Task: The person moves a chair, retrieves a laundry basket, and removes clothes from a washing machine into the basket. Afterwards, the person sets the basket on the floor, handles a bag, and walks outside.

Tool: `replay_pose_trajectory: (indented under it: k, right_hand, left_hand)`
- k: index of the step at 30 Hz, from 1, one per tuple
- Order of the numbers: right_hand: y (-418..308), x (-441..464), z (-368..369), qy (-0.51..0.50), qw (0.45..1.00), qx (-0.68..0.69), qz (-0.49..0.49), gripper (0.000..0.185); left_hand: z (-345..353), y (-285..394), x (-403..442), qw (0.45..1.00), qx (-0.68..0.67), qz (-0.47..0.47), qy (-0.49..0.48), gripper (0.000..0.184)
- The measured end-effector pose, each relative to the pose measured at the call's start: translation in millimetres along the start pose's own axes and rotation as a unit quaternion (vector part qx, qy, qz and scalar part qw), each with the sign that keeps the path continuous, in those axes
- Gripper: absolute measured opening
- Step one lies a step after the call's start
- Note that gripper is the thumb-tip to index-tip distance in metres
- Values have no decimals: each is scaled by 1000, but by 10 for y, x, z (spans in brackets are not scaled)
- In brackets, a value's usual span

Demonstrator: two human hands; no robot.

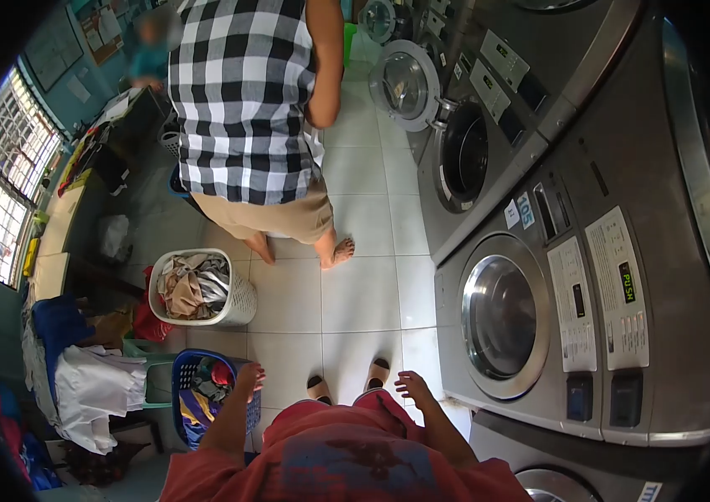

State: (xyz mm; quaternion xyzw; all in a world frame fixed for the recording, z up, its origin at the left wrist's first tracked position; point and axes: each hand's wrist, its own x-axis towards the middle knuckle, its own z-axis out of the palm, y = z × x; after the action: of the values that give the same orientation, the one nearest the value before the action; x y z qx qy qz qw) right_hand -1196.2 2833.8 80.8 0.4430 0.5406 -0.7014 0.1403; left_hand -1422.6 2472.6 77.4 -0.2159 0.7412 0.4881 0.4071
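Observation:
My left hand (250, 380) is beside the right rim of a blue laundry basket (181, 376); whether it touches the rim I cannot tell. Its fingers look loosely apart, with nothing visible in them. Purple, yellow and red clothes (199, 408) lie in that basket. On the other side of my body, my right hand (411, 386) hangs in the air with fingers spread, holding nothing. The nearest thing to it is a steel front-loading machine (505, 316), whose round door is closed. One of its panels reads "PUSH".
A person in a checked shirt (246, 109) stands ahead, back to me. Left of the tiled aisle (359, 293) is a white basket (242, 305) of clothes. An open machine door (405, 84) juts in from the right. White cloth (99, 389) hangs at left.

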Motion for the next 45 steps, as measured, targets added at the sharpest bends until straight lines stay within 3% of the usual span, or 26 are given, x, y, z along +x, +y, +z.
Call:
replay_pose_trajectory:
  k: [2,14,19,27,35,40,45]
  right_hand:
    - [-48,106,-253,-8,999,-33,37,29]
    - [-610,468,-1297,100,989,95,-53,28]
    - [-461,511,-1224,75,993,92,-27,28]
    - [30,360,-964,24,999,33,36,30]
    - [145,308,-1072,85,994,41,50,29]
    - [62,305,-1071,73,993,85,34,32]
    - [-24,507,-996,12,998,39,51,30]
  left_hand:
    - [209,105,-10,1000,-12,-18,-23,26]
    - [1055,371,-274,995,65,-54,-44,26]
    - [1175,505,-256,998,51,-13,-39,26]
    - [1176,506,-209,993,82,-29,-78,25]
    - [1015,486,-178,993,86,-37,-70,26]
    - [1046,521,-357,994,83,-29,-60,26]
    - [1089,6,-503,998,42,-9,-43,31]
